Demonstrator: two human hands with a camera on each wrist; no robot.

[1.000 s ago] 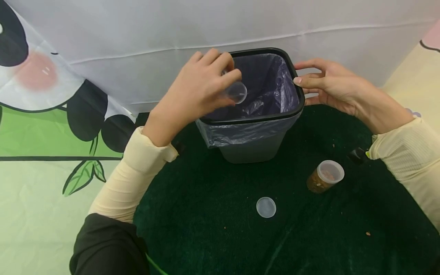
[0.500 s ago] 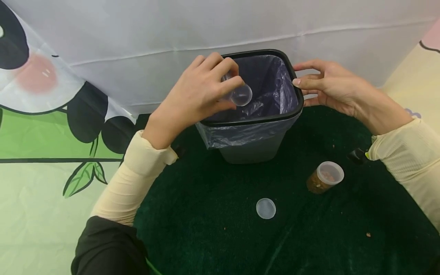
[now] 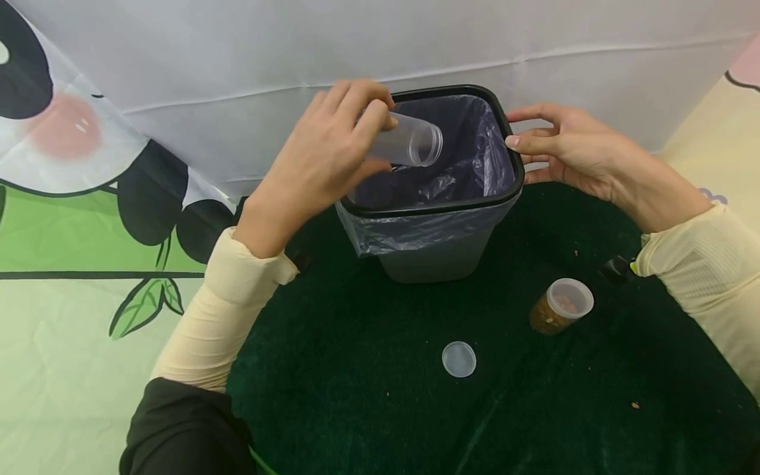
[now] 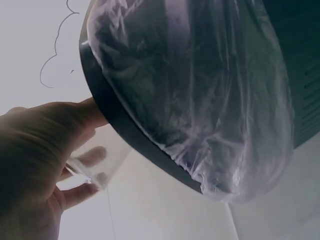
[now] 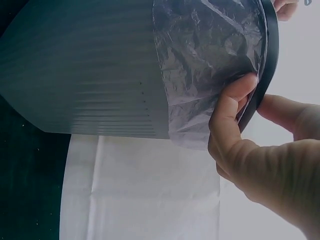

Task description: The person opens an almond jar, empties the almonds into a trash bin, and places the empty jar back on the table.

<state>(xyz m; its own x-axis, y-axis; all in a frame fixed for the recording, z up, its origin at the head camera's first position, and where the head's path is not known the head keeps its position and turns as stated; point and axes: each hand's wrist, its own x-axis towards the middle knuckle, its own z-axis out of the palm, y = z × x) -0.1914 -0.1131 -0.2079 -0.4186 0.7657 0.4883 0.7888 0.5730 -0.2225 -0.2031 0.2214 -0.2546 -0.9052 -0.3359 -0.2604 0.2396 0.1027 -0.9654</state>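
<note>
My left hand (image 3: 323, 145) grips a clear plastic tub (image 3: 406, 138) by its side, above the left part of a grey trash bin (image 3: 436, 260). The tub lies on its side with its open mouth facing right, and no contents show in it. A thin translucent bag (image 3: 415, 236) lines the bin and is folded over below the black rim (image 3: 442, 210). With my right hand (image 3: 582, 152) I hold the bin's right rim; in the right wrist view the fingers curl over the bag outside and the thumb sits at the rim.
A second clear tub (image 3: 561, 307) with brown contents stands on the dark green cloth (image 3: 368, 330) at the front right. Left of it lies a round translucent lid (image 3: 459, 359). A white fabric wall (image 3: 267, 53) rises close behind the bin.
The tub in my left hand has turned from mouth-down toward sideways, so more of its side shows. My left hand has shifted slightly left. The right hand stays at the rim.
</note>
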